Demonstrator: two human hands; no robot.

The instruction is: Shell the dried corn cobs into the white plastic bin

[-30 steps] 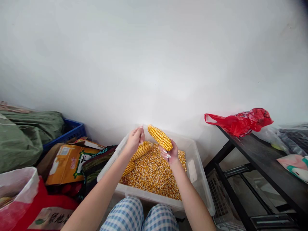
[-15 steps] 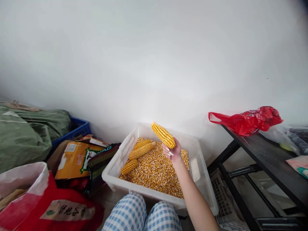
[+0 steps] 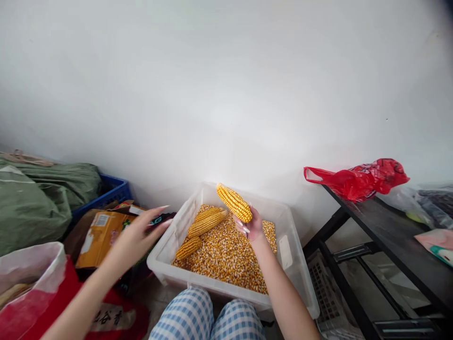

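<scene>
My right hand (image 3: 250, 226) is closed around the lower end of a yellow corn cob (image 3: 234, 203), holding it tilted above a white plastic bin (image 3: 300, 264). Loose corn kernels (image 3: 226, 255) cover the bin's bottom. Along its left side, several more cobs lie on the kernels, among them a long one (image 3: 207, 223) and a shorter one (image 3: 188, 248). My left hand (image 3: 141, 236) hovers just outside the bin's left rim, fingers stretched out and apart, with nothing in it.
To the left are an orange cardboard box (image 3: 99, 236), a red bag (image 3: 53, 288) with a white lining, and a green cloth bag (image 3: 49, 198) by a blue crate (image 3: 113, 189). On the right, a red plastic bag (image 3: 371, 179) lies on a black table (image 3: 392, 236). A white wall rises behind.
My left hand has come into view from the lower left, reaching toward the bin. The held cob has shifted slightly left and down with my right hand.
</scene>
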